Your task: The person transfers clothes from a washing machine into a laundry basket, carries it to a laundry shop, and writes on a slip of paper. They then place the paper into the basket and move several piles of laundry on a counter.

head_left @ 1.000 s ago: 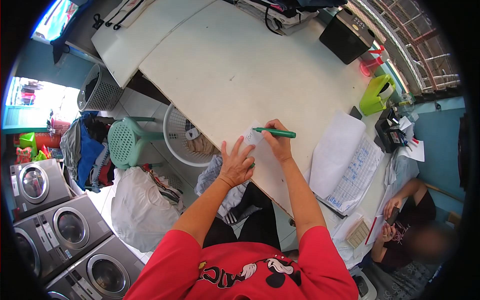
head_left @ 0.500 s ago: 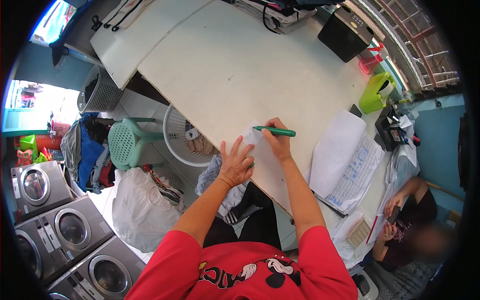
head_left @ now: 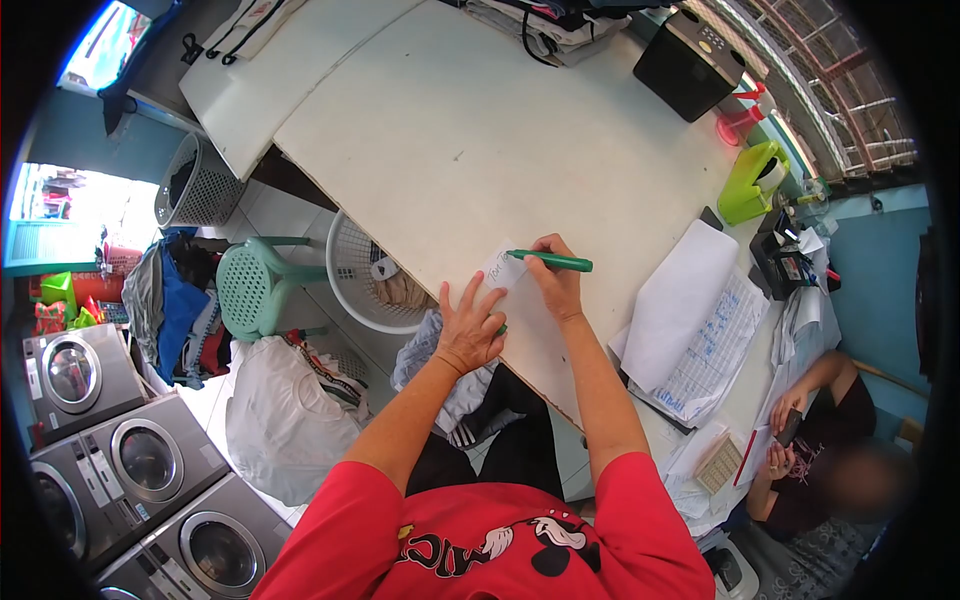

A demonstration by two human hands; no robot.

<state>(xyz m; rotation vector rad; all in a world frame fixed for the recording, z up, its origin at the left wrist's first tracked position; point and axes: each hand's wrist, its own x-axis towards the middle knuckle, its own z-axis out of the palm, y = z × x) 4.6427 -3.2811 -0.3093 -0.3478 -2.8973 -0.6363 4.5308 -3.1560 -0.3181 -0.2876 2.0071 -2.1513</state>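
My right hand [head_left: 556, 285] is closed around a green marker [head_left: 551, 261], its tip on a narrow white paper strip [head_left: 533, 318] at the table's edge. Short dark handwriting shows on the strip by the tip. My left hand [head_left: 470, 328] lies on the strip's left side with fingers spread, pressing it to the white table [head_left: 480, 140]. A small green piece, perhaps the marker's cap [head_left: 503, 330], peeks out beside the left thumb; whether the hand grips it is hidden.
Right of my hands lies a clipboard with written sheets [head_left: 705, 355]. Beyond it a seated person [head_left: 810, 430] holds a phone. A black box [head_left: 690, 65] stands at the back. Below the table's left edge are a laundry basket [head_left: 345, 265] and a green stool [head_left: 255, 285].
More letters stand on the strip, and the marker tip has shifted very slightly. My left hand stays in place. The top sheet on the clipboard has shifted a little.
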